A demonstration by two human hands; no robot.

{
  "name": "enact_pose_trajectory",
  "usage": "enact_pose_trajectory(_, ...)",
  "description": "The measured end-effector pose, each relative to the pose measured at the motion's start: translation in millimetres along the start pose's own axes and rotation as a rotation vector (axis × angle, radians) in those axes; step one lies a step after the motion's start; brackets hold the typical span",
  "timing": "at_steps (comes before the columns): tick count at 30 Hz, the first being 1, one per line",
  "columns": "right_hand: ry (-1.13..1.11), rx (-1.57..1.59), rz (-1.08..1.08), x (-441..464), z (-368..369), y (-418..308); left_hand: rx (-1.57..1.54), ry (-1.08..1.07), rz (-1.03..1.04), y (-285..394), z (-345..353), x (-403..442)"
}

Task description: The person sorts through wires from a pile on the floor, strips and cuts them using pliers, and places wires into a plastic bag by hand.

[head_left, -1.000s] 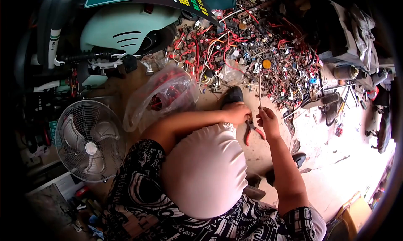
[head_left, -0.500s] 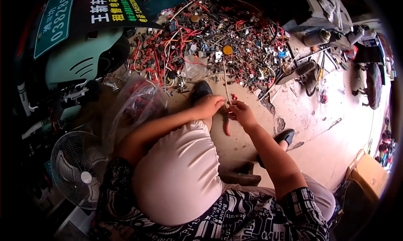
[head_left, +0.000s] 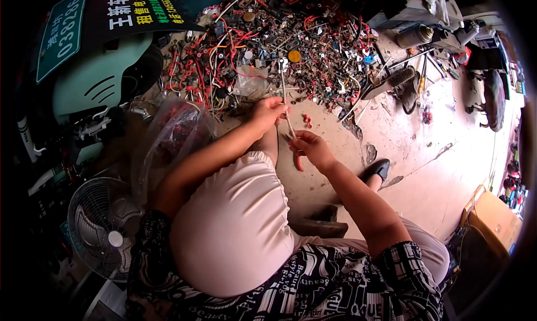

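A thin grey cable (head_left: pixel 284 87) runs from the edge of the scrap pile toward me, with a whitish piece at its far end. My left hand (head_left: pixel 267 115) is closed on its middle part, fingertips pinched together. The near end sits in a pinch of my right hand (head_left: pixel 311 149), a little lower and to the right. Below the right hand's fingers is a red handle (head_left: pixel 299 163), probably of pliers; the hand hides much of the tool. A few small red bits (head_left: pixel 307 119) lie on the floor just beyond the right hand.
A wide pile of wires, connectors and small parts (head_left: pixel 324 64) covers the floor ahead. A clear plastic bag (head_left: pixel 168 136) stands left, near a fan (head_left: pixel 106 231) and a green scooter (head_left: pixel 84 86). A brush (head_left: pixel 400 78), spray can (head_left: pixel 415 37) and cardboard box (head_left: pixel 495 223) are on the right.
My left hand has moved away from the right hand, farther up the cable. The right hand stays closed on the near end. The whole view has shifted slightly.
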State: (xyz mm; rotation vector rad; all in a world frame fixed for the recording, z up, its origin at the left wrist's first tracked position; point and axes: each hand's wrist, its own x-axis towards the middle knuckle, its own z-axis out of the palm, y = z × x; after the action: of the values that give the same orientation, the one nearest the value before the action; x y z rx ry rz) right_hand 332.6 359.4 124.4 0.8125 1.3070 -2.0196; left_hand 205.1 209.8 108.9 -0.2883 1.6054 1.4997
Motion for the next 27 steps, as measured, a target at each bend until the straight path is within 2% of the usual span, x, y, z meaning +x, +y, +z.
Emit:
enact_pose_trajectory(5,-0.086,-0.006,-0.067,6.5,-11.2,15.3,-0.058,0.065,0.053,6.1,-3.6,-3.1)
enact_pose_trajectory(10,-0.017,0.053,-0.028,1.8,-5.0,-4.1,-0.143,0.155,0.074,5.9,-8.5,0.6)
enact_pose_trajectory(18,0.046,0.031,-0.041,8.6,-4.7,-9.9,-0.151,0.167,0.102,11.6,-10.4,-1.1)
enact_pose_trajectory(21,0.081,-0.006,-0.018,12.9,-2.5,-15.3,-0.156,0.118,0.157,23.9,-4.2,-6.4)
enact_pose_trajectory(23,0.148,0.003,-0.009,18.6,-3.2,-17.6,-0.071,0.042,0.273,32.9,2.6,-13.1)
enact_pose_trajectory(27,0.147,0.016,-0.046,27.5,-7.6,-23.9,-0.030,-0.068,0.342,42.2,10.4,-21.1)
